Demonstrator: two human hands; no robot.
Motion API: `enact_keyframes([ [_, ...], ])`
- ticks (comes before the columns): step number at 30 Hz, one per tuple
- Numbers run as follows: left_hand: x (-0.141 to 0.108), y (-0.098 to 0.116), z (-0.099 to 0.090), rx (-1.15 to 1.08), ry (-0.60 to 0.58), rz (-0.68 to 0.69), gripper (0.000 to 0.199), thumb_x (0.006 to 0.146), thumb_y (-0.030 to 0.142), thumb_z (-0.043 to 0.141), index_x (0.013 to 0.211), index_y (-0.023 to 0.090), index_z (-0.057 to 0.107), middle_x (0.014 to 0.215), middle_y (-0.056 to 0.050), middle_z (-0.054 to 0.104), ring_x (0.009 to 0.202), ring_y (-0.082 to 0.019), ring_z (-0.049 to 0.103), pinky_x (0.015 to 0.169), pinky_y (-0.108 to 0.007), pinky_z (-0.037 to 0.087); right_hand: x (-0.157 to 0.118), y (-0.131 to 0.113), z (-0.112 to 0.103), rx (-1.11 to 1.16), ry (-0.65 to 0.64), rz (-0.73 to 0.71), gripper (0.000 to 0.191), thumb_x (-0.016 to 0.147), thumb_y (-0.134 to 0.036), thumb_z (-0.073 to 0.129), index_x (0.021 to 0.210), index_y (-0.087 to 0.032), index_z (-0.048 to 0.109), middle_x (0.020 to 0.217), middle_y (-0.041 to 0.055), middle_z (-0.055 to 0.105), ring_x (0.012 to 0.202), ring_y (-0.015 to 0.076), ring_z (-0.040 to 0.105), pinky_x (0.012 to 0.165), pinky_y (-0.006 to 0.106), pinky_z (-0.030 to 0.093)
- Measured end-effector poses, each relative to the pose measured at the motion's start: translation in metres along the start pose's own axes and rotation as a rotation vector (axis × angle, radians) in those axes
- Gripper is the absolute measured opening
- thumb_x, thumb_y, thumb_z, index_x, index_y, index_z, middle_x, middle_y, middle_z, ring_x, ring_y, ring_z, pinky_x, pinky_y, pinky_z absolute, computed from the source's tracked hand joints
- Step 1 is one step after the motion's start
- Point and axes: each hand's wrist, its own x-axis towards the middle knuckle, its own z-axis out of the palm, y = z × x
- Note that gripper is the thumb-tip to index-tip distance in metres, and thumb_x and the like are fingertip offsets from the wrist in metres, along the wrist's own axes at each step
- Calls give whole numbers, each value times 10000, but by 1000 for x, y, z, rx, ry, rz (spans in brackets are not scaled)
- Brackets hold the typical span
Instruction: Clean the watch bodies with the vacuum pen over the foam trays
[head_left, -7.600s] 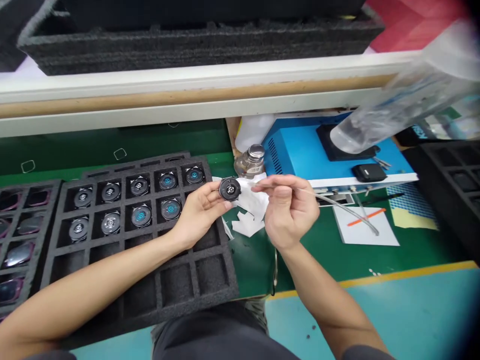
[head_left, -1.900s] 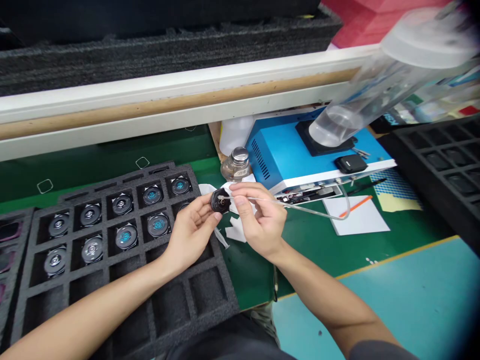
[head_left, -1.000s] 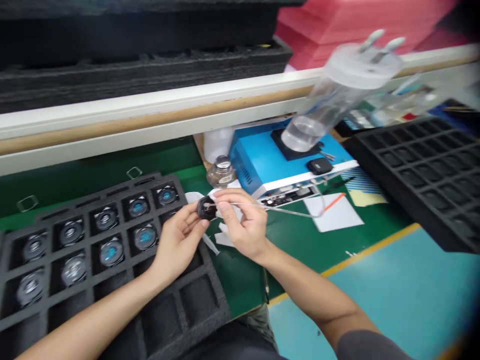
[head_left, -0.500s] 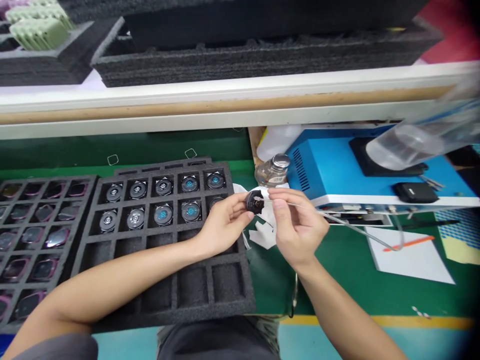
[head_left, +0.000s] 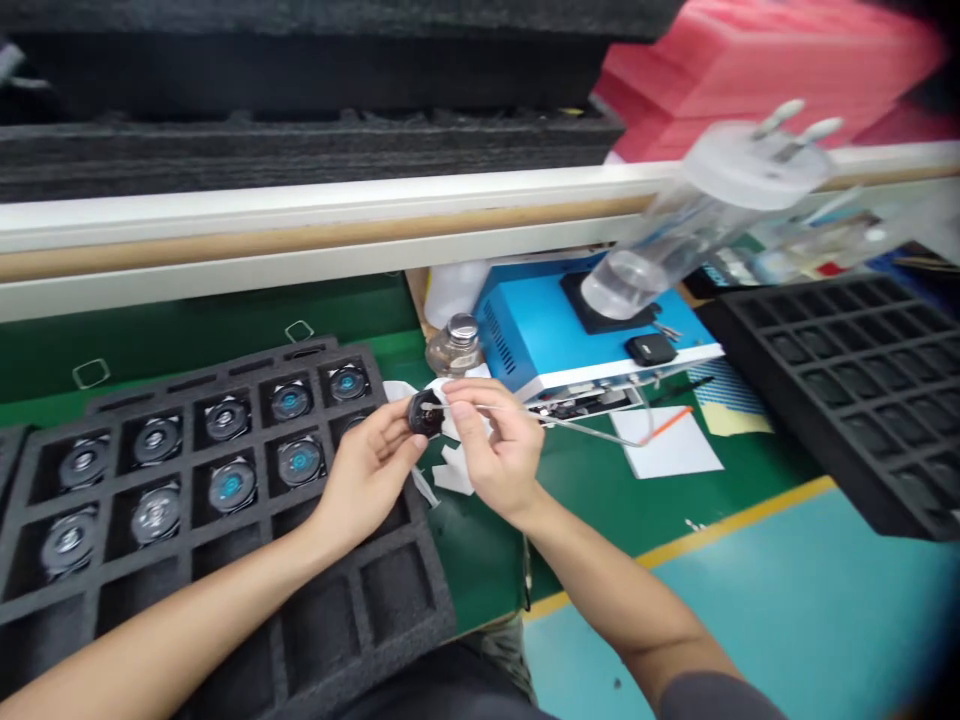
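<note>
Head view: your left hand [head_left: 365, 470] cradles a dark round disc [head_left: 425, 413] between thumb and fingers, its face turned toward your right hand [head_left: 491, 445], which sits just beside it, nearer the blue box [head_left: 525, 330]. Your right fingers [head_left: 471, 410] pinch narrowly on a thin clear tube [head_left: 592, 436], whose long axis runs sideways from the disc toward that box. Left of the disc, a black foam tray [head_left: 202, 372] holds round metal parts [head_left: 229, 485] in rows of pockets; a glass bottle [head_left: 454, 345] stands just behind the disc.
</note>
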Motion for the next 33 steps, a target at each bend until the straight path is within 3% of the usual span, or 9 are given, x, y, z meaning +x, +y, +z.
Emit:
enact_keyframes([
  [14, 2, 1, -1, 55, 3, 9, 492, 857, 380, 799, 1266, 141, 666, 1292, -140, 745, 1208, -278, 704, 1119, -442, 524, 5, -2, -1, 5, -14, 1, 133, 965, -125, 608, 976, -186, 726, 998, 84, 765, 969, 189, 728, 914, 378, 588],
  [21, 1, 2, -1, 71, -3, 11, 478, 874, 370, 782, 1273, 137, 660, 1280, -140, 750, 1191, -258, 711, 1070, -382, 548, 5, -1, -2, 0, -16, 3, 134, 971, -148, 604, 982, -204, 725, 1002, 75, 769, 968, 193, 733, 902, 395, 600],
  [33, 0, 1, 2, 7, -7, -4, 435, 863, 309, 787, 1241, 135, 661, 1262, -142, 756, 1186, -260, 715, 1111, -422, 527, 1, -1, 0, -13, 11, -8, 130, 961, -141, 615, 981, -216, 719, 988, 67, 771, 959, 198, 736, 884, 400, 609],
])
